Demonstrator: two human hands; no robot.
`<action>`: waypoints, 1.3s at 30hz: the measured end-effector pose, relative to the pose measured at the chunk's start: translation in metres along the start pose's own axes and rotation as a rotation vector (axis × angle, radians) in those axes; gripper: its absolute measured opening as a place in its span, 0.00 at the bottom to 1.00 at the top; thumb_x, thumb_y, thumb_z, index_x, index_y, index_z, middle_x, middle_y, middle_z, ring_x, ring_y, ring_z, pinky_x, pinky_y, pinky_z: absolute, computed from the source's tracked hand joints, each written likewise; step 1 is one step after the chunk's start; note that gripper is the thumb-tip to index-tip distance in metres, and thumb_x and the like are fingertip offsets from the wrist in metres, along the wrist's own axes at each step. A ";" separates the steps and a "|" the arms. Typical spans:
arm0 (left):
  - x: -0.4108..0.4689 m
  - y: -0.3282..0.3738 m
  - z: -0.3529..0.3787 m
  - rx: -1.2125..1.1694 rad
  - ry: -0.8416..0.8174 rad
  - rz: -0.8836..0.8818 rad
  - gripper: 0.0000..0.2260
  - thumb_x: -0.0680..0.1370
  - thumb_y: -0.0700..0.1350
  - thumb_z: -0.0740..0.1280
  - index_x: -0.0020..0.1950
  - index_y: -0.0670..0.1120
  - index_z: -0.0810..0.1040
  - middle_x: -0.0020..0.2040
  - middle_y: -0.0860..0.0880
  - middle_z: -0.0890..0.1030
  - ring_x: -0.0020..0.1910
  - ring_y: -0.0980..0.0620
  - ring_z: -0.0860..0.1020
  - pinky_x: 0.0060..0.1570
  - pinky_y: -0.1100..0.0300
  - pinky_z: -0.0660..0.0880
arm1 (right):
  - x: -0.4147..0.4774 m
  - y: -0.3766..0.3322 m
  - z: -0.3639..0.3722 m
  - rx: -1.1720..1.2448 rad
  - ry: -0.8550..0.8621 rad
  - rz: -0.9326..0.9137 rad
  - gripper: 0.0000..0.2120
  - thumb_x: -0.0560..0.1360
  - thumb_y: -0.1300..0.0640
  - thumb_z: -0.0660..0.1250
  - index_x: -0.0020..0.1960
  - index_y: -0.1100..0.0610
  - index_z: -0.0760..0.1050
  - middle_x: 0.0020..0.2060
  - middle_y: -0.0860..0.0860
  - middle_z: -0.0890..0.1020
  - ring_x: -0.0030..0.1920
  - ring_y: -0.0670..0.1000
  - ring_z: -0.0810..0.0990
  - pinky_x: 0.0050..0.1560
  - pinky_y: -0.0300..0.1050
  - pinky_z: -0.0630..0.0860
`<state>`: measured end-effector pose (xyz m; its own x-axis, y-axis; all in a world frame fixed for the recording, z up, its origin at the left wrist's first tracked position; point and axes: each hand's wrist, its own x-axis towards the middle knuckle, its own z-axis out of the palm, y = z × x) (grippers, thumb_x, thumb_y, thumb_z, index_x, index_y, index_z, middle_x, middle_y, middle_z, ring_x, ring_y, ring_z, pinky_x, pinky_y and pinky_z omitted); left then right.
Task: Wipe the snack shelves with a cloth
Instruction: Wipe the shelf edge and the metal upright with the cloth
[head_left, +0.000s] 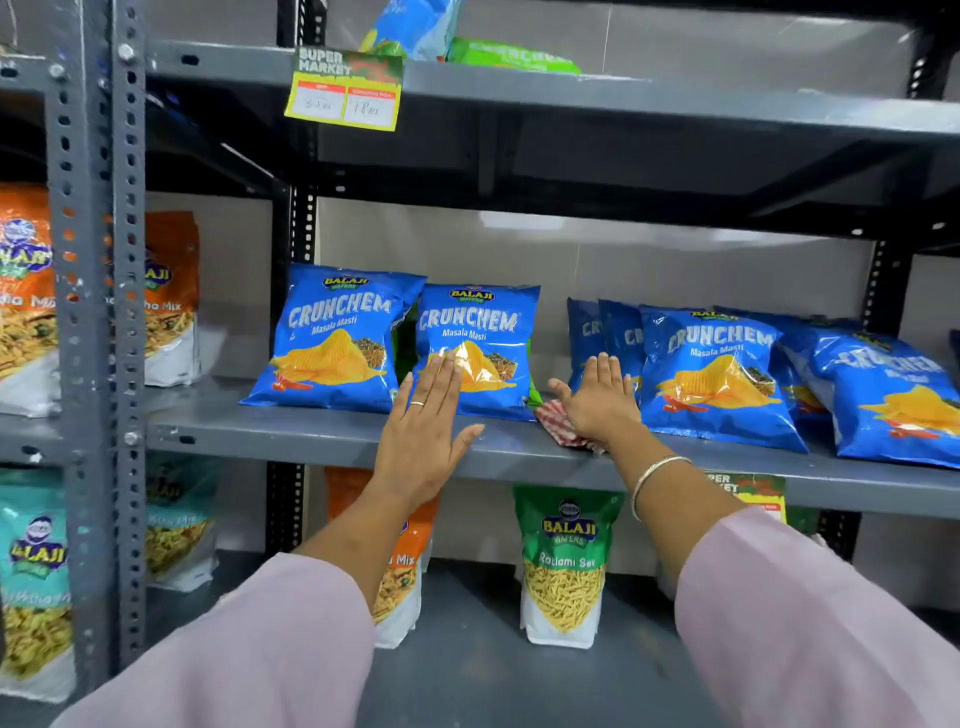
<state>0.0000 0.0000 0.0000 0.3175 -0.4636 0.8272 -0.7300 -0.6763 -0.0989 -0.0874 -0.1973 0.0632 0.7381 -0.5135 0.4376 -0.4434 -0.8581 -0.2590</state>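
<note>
The grey metal middle shelf (311, 431) carries blue Crunchem chip bags. My left hand (423, 439) is flat and open, its fingertips against the second blue bag (480, 332) from the left. My right hand (597, 400) lies flat, fingers spread, pressing a red-and-white checked cloth (558, 423) onto the shelf in the gap between that bag and a group of several blue bags (711, 374) to the right. Most of the cloth is hidden under the palm.
Another blue bag (337, 338) stands at the left of the shelf. A green Ratlami Sev pouch (566, 561) and an orange pouch (400, 571) stand on the lower shelf. The upper shelf (623, 98) bears a yellow price tag (345, 93). A perforated upright (98, 312) separates the left bay.
</note>
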 end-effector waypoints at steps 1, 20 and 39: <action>-0.003 -0.002 0.003 0.010 0.000 0.002 0.36 0.79 0.63 0.35 0.73 0.39 0.62 0.74 0.43 0.62 0.73 0.47 0.58 0.71 0.50 0.51 | 0.003 0.000 0.004 0.007 -0.019 0.014 0.37 0.80 0.39 0.45 0.77 0.64 0.42 0.78 0.57 0.43 0.78 0.54 0.40 0.77 0.52 0.40; -0.009 -0.002 0.012 0.103 -0.034 -0.089 0.30 0.77 0.60 0.47 0.29 0.43 0.77 0.25 0.46 0.76 0.25 0.47 0.74 0.29 0.58 0.69 | 0.009 -0.013 0.013 -0.105 -0.257 0.136 0.26 0.76 0.51 0.54 0.72 0.57 0.64 0.71 0.57 0.68 0.68 0.59 0.70 0.66 0.54 0.69; -0.025 -0.003 -0.004 0.130 -0.123 -0.164 0.35 0.76 0.62 0.39 0.70 0.42 0.67 0.68 0.43 0.72 0.70 0.45 0.66 0.71 0.44 0.53 | -0.027 -0.057 -0.031 0.416 0.085 0.092 0.16 0.76 0.66 0.61 0.64 0.66 0.71 0.62 0.63 0.77 0.62 0.62 0.76 0.59 0.51 0.74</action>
<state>-0.0087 0.0160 -0.0185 0.5020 -0.4024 0.7655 -0.5812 -0.8125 -0.0460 -0.0977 -0.1350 0.0930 0.6530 -0.6010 0.4608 -0.2500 -0.7454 -0.6179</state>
